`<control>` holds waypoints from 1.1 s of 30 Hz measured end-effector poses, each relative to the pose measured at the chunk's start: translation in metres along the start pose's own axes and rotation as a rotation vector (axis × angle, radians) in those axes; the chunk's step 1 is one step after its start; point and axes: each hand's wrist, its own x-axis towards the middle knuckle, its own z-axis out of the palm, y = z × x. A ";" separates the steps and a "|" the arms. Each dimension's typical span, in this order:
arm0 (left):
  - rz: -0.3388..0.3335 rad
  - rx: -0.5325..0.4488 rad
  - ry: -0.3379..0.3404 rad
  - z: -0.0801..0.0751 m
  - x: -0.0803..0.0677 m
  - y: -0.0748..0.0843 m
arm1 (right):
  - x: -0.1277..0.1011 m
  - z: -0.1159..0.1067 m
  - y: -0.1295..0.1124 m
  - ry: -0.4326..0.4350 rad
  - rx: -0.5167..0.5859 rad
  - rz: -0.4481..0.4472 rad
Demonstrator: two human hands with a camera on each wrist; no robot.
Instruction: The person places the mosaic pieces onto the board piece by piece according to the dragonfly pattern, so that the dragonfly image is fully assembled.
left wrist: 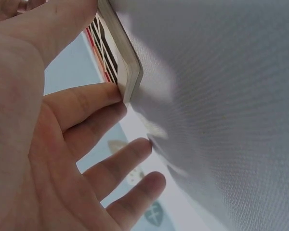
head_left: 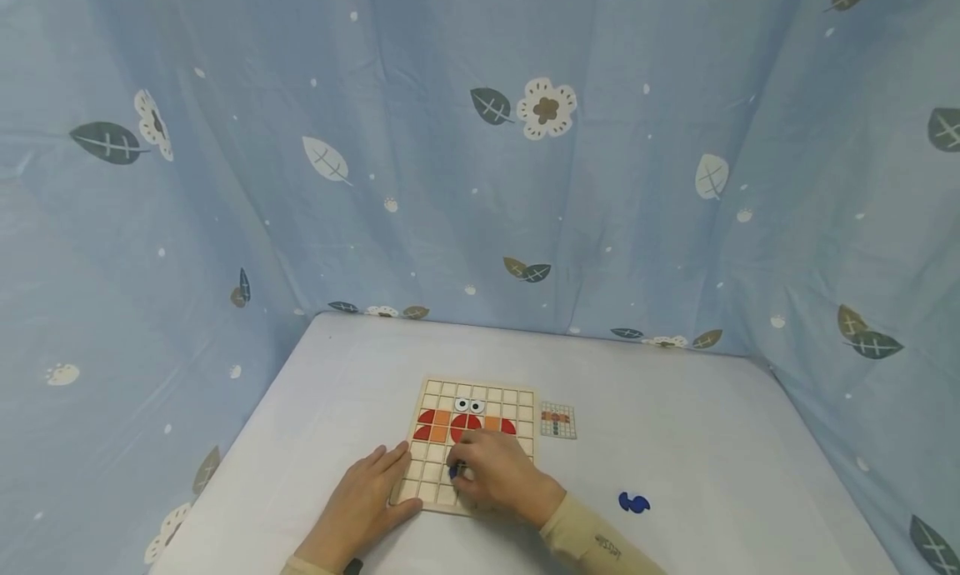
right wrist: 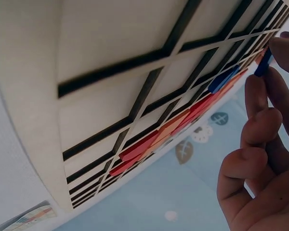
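Observation:
A light wooden grid board (head_left: pixel 442 388) lies on the white table. Red and orange pieces (head_left: pixel 441 426) and two round eye pieces (head_left: pixel 469 406) are set in its squares. My right hand (head_left: pixel 498 472) is over the board's lower part, pinching a small blue piece (right wrist: pixel 264 62) between thumb and fingertips. Another blue piece (right wrist: pixel 224 79) sits in the grid beside the red ones. At the board's lower left corner my left hand (head_left: pixel 365 500) rests with fingers spread and mostly straight. The left thumb and fingertips (left wrist: pixel 116 92) touch the board's edge.
A small picture card (head_left: pixel 558 421) with a grid design lies just right of the board. Farther right, near the right sleeve, are loose dark blue curved pieces (head_left: pixel 634 502). Blue patterned cloth (head_left: pixel 450 183) hangs around the back and sides of the table.

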 end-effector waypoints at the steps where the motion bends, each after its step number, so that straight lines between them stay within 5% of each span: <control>1: 0.001 -0.002 -0.001 0.000 0.000 0.000 | 0.000 0.000 0.000 -0.008 0.003 0.005; 33: -0.004 0.016 -0.024 -0.001 -0.001 0.000 | 0.005 0.003 -0.003 -0.053 -0.005 0.018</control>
